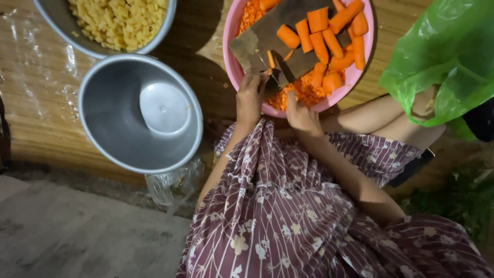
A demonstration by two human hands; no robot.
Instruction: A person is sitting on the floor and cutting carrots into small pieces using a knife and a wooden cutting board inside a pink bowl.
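The carrot strip (271, 59) under my fingers is thin, orange and pale-edged, lying at the near end of the dark wooden board (257, 41) beside the knife (283, 69). My left hand (250, 99) is curled down over the board's near edge, fingertips pinning the strip. My right hand (301, 116) is closed around the knife handle, dark blade angled up onto the board, wrist bent in from my lap.

The board rests across a pink basin (232, 72) — diced carrot heaped beneath it, thick carrot chunks (329, 36) lying on the board's far half. To my left stands a steel bowl (98, 108) with a small white lid at its bottom. Farther off, another bowl (56, 23) holds yellow cubes (121, 20). A green bag (447, 56) sits at my right.
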